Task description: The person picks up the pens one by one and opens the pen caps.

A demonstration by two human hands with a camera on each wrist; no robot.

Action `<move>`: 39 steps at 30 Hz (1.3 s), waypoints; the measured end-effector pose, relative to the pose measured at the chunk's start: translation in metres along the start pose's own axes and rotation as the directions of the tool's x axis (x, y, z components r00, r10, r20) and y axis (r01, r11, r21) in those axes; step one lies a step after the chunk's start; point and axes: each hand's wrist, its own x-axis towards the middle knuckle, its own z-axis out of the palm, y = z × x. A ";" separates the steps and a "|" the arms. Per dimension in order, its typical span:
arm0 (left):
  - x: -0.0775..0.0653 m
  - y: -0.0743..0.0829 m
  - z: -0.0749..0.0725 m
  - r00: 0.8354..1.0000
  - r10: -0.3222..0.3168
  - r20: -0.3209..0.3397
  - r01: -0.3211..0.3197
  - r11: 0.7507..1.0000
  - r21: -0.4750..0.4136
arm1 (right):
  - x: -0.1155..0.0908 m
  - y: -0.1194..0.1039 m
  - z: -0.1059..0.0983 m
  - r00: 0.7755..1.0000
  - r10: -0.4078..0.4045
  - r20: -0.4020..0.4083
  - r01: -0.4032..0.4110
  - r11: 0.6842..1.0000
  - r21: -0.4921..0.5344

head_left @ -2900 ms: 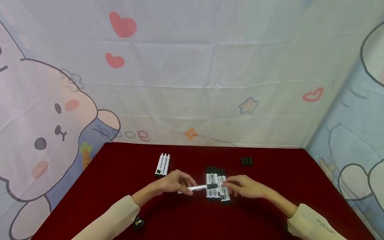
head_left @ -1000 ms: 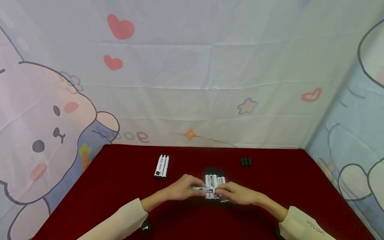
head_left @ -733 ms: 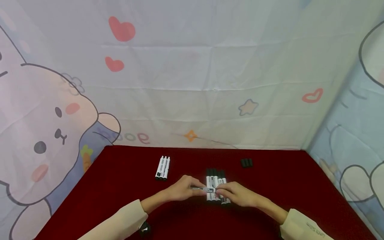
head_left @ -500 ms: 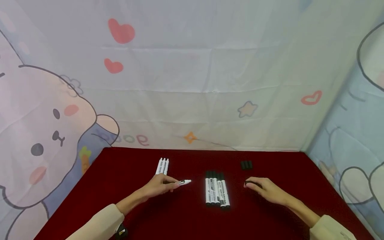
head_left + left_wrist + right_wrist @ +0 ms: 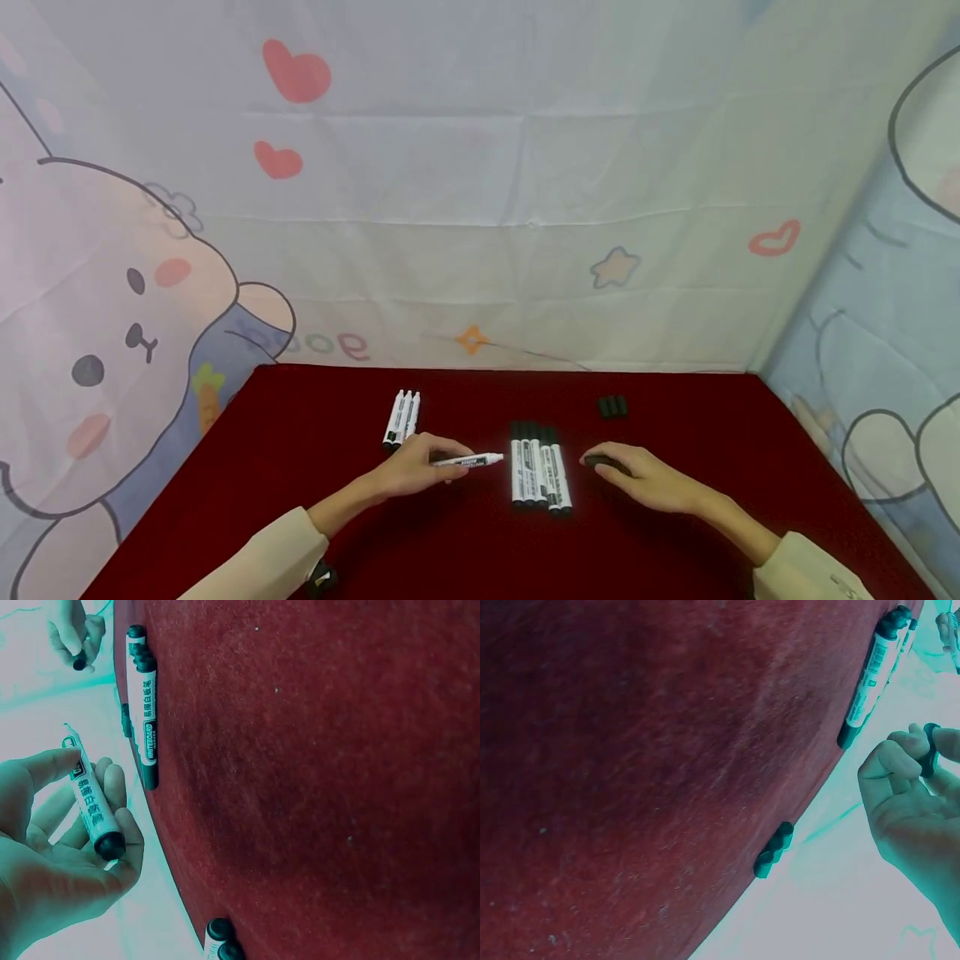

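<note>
My left hand (image 5: 416, 468) pinches a white whiteboard marker (image 5: 476, 460) whose bare tip points right. In the left wrist view this marker (image 5: 93, 796) slants across the fingers, its black end toward the camera. Off to the right, my right hand (image 5: 651, 479) pinches a black marker cap (image 5: 597, 460) between thumb and fingers; the right wrist view shows the cap (image 5: 930, 754) too. Between the two hands, a row of several capped markers (image 5: 536, 477) lies side by side on the table, black caps away from me.
Three uncapped markers (image 5: 402, 417) lie together behind my left hand. At the back right, three loose black caps (image 5: 612, 407) sit side by side. A dark red cloth (image 5: 315, 417) covers the table, with a printed curtain (image 5: 540, 183) hanging behind it.
The held marker had its cap on earlier and both hands met at it. Now the cap is off in my right hand. Over the last half second the hands have come slightly closer together.
</note>
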 end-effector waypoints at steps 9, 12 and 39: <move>-0.003 0.006 0.000 1.000 0.021 -0.017 -0.022 0.999 -0.028 | 0.001 -0.001 -0.001 0.999 -0.019 0.044 0.013 0.991 0.133; -0.004 0.004 0.000 0.999 0.011 -0.048 -0.011 1.000 -0.012 | 0.002 -0.001 0.002 0.999 -0.035 0.027 0.032 0.994 0.106; -0.014 -0.011 -0.028 0.976 -0.093 -0.198 0.099 0.995 0.021 | 0.001 0.004 0.008 0.997 -0.072 0.029 0.070 0.995 0.076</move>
